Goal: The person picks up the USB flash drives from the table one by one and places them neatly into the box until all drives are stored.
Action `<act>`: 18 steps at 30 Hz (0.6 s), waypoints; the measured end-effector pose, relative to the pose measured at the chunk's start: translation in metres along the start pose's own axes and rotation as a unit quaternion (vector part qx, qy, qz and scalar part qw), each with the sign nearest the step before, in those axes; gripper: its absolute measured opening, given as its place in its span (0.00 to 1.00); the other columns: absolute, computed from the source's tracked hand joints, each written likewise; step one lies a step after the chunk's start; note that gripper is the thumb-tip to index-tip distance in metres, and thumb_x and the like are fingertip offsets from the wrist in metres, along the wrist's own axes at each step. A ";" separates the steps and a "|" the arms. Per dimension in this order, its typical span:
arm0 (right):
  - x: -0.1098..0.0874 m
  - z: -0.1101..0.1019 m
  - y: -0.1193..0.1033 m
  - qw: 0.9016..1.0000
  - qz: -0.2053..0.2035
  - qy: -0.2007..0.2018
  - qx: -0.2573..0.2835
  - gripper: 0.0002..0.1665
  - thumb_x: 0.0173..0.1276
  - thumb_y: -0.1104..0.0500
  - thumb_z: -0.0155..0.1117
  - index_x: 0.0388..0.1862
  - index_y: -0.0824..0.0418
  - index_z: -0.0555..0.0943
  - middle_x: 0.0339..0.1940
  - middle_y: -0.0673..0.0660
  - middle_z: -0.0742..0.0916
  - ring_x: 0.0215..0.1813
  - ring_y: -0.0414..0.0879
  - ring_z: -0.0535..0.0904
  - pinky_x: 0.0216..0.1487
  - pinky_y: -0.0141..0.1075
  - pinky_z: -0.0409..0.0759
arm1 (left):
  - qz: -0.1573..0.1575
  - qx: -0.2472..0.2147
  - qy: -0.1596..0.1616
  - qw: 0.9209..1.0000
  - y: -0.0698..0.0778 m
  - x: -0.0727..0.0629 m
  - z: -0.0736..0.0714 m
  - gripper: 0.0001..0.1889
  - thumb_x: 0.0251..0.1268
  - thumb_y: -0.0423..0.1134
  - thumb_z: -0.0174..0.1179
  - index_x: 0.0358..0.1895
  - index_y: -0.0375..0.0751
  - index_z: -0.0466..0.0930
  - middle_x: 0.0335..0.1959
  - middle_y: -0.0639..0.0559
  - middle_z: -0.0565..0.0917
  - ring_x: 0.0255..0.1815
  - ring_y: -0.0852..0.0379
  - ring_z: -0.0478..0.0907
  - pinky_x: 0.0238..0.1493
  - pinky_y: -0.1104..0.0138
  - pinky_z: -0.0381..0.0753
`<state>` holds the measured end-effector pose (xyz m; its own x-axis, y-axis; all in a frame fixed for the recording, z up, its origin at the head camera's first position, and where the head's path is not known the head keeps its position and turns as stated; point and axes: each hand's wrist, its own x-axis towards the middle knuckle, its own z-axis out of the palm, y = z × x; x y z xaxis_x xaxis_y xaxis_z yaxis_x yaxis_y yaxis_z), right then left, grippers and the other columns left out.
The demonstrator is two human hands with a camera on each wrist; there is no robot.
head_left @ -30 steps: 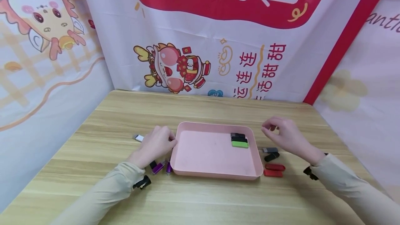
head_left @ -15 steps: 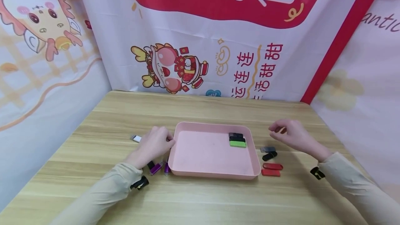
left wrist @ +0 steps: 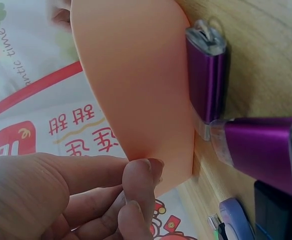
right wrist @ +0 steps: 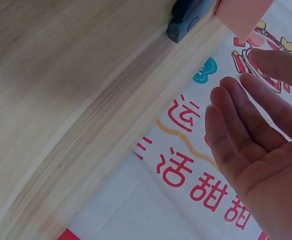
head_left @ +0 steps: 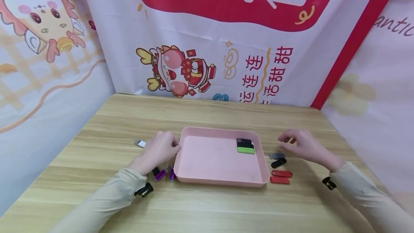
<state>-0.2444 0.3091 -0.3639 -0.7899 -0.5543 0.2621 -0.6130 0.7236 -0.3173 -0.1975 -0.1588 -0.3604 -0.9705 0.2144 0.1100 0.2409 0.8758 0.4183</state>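
Note:
A pink tray (head_left: 207, 164) stands mid-table. My left hand (head_left: 157, 151) pinches its left rim between thumb and fingertips, as the left wrist view shows. Inside, at the right, a green USB stick (head_left: 246, 150) lies beside dark USB sticks. My right hand (head_left: 302, 146) hovers right of the tray, holding nothing, its fingers loosely bent in the right wrist view. Nearest below it are a grey USB stick (head_left: 276, 156) and a black USB stick (head_left: 279, 163). Two red USB sticks (head_left: 281, 174) lie closer to the front.
By the left forearm lie a purple USB stick (head_left: 161, 175), a second purple stick (left wrist: 206, 75) against the tray wall, and a black stick (head_left: 156, 170). A white USB stick (head_left: 141, 143) lies left of the left hand. Printed cloth (head_left: 123, 39) hangs behind the table.
My right hand has drawn away from the tray to the right and slightly nearer the front. The left hand stays at the tray's rim. The USB sticks appear unmoved.

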 end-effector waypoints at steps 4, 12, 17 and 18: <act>0.000 0.000 0.001 1.000 -0.001 -0.001 -0.005 0.09 0.61 0.64 0.72 0.40 0.61 0.86 0.36 0.48 0.87 0.37 0.40 0.81 0.38 0.45 0.82 | -0.002 -0.002 -0.001 1.000 0.000 0.000 0.000 0.14 0.63 0.38 0.61 0.18 0.50 0.82 0.13 0.58 0.73 0.15 0.60 0.69 0.15 0.65 0.63; 0.001 0.002 0.003 1.000 -0.003 -0.013 -0.008 0.12 0.59 0.62 0.74 0.42 0.61 0.86 0.39 0.53 0.87 0.38 0.42 0.81 0.39 0.45 0.82 | 0.001 -0.005 0.002 1.000 0.001 0.000 0.000 0.14 0.62 0.38 0.60 0.17 0.49 0.81 0.13 0.58 0.73 0.15 0.60 0.68 0.15 0.65 0.63; 0.000 0.004 0.007 1.000 -0.012 -0.024 -0.005 0.12 0.58 0.61 0.76 0.42 0.61 0.87 0.39 0.52 0.87 0.38 0.41 0.81 0.39 0.45 0.82 | 0.001 -0.005 0.001 1.000 0.001 -0.001 0.000 0.14 0.62 0.37 0.61 0.17 0.49 0.81 0.13 0.58 0.73 0.15 0.60 0.68 0.15 0.66 0.63; 0.000 0.005 0.007 1.000 -0.017 -0.024 -0.005 0.12 0.58 0.62 0.76 0.41 0.61 0.87 0.38 0.52 0.87 0.38 0.41 0.81 0.38 0.45 0.82 | 0.001 -0.004 0.001 1.000 0.000 -0.001 0.000 0.14 0.62 0.37 0.61 0.17 0.49 0.81 0.13 0.58 0.73 0.15 0.60 0.68 0.15 0.66 0.63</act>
<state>-0.2488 0.3122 -0.3706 -0.7688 -0.5973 0.2283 -0.6393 0.7084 -0.2991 -0.1966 -0.1584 -0.3606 -0.9702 0.2148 0.1123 0.2422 0.8721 0.4253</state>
